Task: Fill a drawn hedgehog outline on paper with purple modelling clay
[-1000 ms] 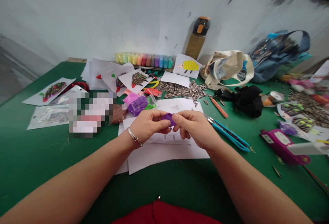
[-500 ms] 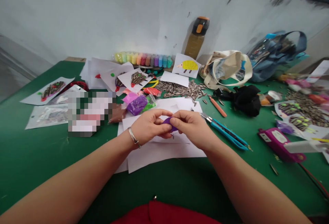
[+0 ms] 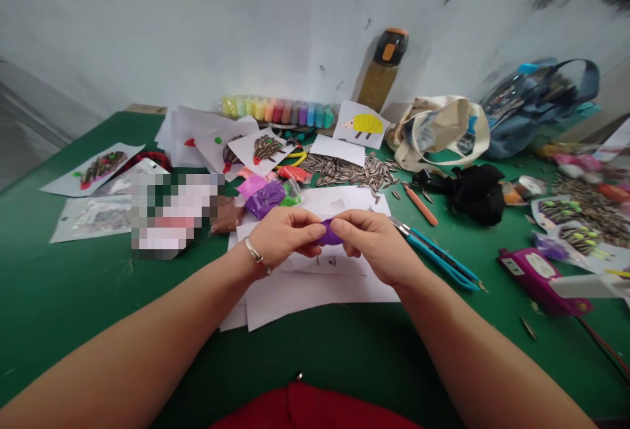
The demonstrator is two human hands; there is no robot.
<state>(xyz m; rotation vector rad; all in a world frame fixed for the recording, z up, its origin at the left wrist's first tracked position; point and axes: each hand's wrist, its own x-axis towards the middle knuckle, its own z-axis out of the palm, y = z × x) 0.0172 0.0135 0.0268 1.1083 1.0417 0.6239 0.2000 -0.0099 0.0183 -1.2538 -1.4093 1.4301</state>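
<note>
Between both hands is a flattened piece of purple modelling clay [image 3: 331,232]. My left hand [image 3: 288,235] pinches its left side with thumb and fingers, and a silver bracelet [image 3: 256,256] circles that wrist. On the other side, my right hand [image 3: 367,240] grips the clay the same way. Beneath them lie white paper sheets [image 3: 315,294], the top one carrying small dark marks partly covered by the fingers. Just beyond the left hand sit an opened pack of purple clay [image 3: 266,199] and a brown clay pack [image 3: 226,215].
Sunflower seeds [image 3: 344,172] are heaped behind the paper. A blue utility knife [image 3: 438,257] and an orange pen-like tool [image 3: 420,204] lie to the right, near a black cloth item [image 3: 476,194] and a magenta device [image 3: 539,281]. A bottle [image 3: 384,69] leans against the wall.
The fingers have shifted on the purple clay, which now looks wider and is stretched between both thumbs. More of the marks on the paper below are visible. The view has moved slightly.
</note>
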